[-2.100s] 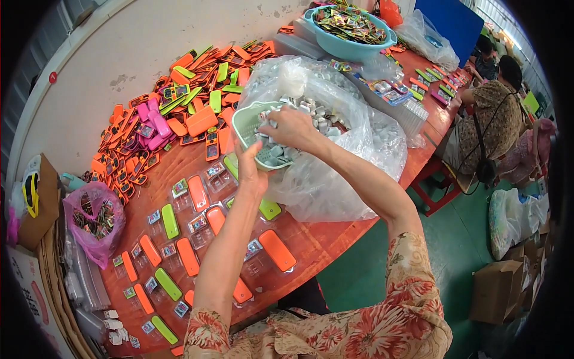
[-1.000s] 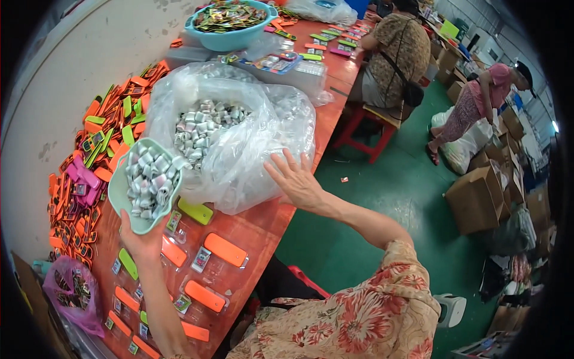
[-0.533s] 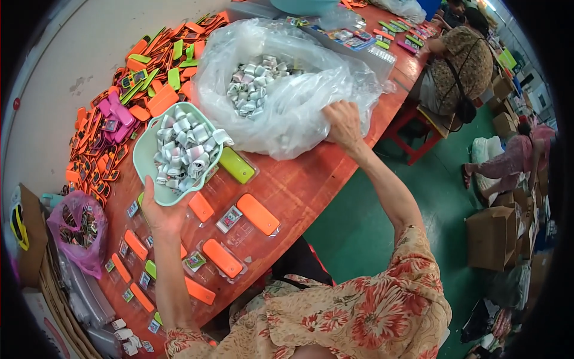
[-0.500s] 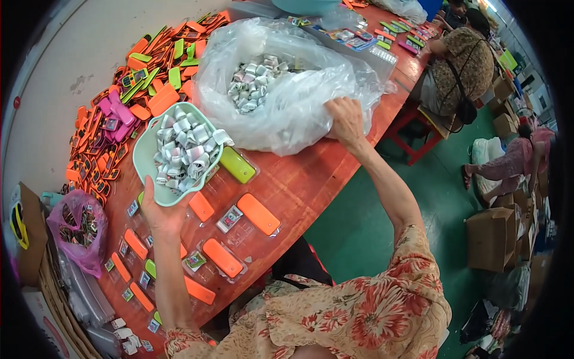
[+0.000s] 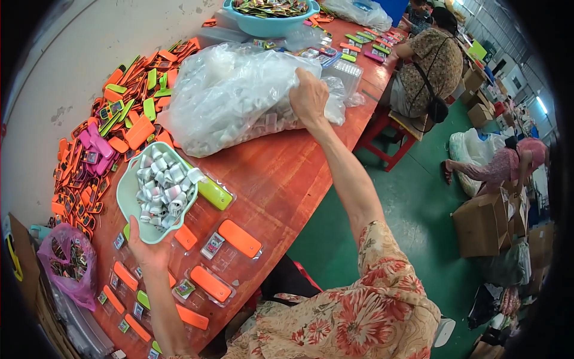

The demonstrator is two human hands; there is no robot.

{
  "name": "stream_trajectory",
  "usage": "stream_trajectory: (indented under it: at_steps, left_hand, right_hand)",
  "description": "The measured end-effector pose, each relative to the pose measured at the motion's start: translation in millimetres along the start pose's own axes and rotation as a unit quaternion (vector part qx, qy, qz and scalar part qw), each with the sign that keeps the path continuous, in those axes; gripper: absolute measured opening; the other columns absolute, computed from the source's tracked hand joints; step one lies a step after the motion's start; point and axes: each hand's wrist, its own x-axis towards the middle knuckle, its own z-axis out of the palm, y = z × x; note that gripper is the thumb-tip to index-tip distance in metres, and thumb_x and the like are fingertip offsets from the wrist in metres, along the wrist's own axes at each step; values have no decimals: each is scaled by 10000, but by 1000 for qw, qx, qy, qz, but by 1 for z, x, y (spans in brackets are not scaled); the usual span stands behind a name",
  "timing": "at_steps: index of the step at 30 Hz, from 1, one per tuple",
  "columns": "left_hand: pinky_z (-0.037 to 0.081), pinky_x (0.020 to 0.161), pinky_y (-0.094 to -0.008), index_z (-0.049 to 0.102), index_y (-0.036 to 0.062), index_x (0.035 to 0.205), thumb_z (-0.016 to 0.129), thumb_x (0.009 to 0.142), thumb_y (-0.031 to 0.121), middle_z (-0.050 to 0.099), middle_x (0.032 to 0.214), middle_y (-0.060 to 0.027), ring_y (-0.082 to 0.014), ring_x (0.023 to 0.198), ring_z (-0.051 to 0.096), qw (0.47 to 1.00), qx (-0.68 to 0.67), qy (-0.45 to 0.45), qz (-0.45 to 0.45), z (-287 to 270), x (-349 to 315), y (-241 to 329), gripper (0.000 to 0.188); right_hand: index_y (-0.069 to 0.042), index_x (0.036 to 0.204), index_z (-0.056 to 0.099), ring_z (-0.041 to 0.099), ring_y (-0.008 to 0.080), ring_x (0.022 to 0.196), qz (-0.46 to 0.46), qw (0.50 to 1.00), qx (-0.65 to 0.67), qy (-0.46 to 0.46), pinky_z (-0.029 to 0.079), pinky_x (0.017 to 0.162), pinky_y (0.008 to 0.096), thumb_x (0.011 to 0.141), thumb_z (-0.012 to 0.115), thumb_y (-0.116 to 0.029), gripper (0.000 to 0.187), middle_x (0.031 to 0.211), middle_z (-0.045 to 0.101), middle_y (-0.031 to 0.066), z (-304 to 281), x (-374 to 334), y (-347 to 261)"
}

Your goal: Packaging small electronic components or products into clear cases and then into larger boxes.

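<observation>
My left hand supports a pale green plastic basket at its near edge, thumb along the outside and the other fingers hidden beneath. Small rolled white-and-grey pieces fill it; their exact kind is unclear. Farther off, my right hand is closed on the gathered edge of a large clear plastic bag. More of the same rolled pieces show dimly through the bag's near side. Beside the basket lies a lime green phone-shaped case in clear packaging.
Orange phone-shaped cases in clear trays lie on the red table. A heap of orange, green and magenta cases leans by the wall. A blue basin stands at the back, a pink bag at left. A person sits beyond.
My right hand has drawn the bag's edge up and away, so plastic now covers the opening where the pieces showed. The view has shifted. My left hand keeps holding the basket.
</observation>
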Motion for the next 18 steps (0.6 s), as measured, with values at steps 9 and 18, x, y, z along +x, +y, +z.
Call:
stream_trajectory:
  at_steps: [9, 18]
  left_hand:
    - [383, 858, -508, 295, 72, 1275, 387, 844, 419, 392, 1254, -110, -317, 1125, 404, 1000, -2, -17, -10, -4, -17, 4, 560]
    - [333, 891, -514, 307, 96, 1274, 416, 839, 393, 385, 1263, -87, -305, 1150, 372, 1000, -24, 15, 3, -14, -40, 5, 538]
  right_hand:
    - [-71, 783, 489, 500, 251, 712, -145, 981, 14, -128, 362, 659, 351, 626, 482, -22, 165, 695, 485, 77, -34, -72, 28]
    - [-46, 1081, 500, 429, 310, 1041, -98, 941, -5, -324, 315, 894, 402, 617, 654, -110, 494, 1082, 469, 160, -119, -103, 17]
